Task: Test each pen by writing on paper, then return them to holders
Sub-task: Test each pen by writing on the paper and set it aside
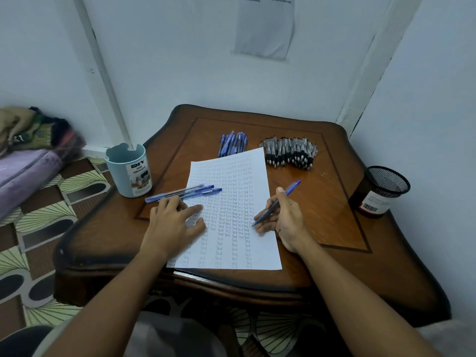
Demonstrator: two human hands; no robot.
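The right hand (284,217) grips a blue pen (277,204) in a writing hold, its tip down on a white sheet of paper (233,215) already filled with columns of the word "Test". The left hand (172,222) lies flat with fingers spread, pressing the sheet's left side. Just beyond the left fingertips, three blue pens (184,193) lie side by side, partly on the paper. Past the sheet's far edge sits a small heap of blue pens (233,144), and to its right a larger heap of clear pens with black grips (289,152). Everything rests on a dark, glossy wooden bench (332,202) with curved edges and an inlaid border. Far left of the left hand stands a pale blue holder (130,170) labelled "DIY"; far right of the right hand stands a black mesh holder (381,191). Beyond are plain white walls meeting in a corner, with a paper notice (265,24) pinned up. Patterned flooring (51,199) and folded fabrics (31,140) lie to the left.
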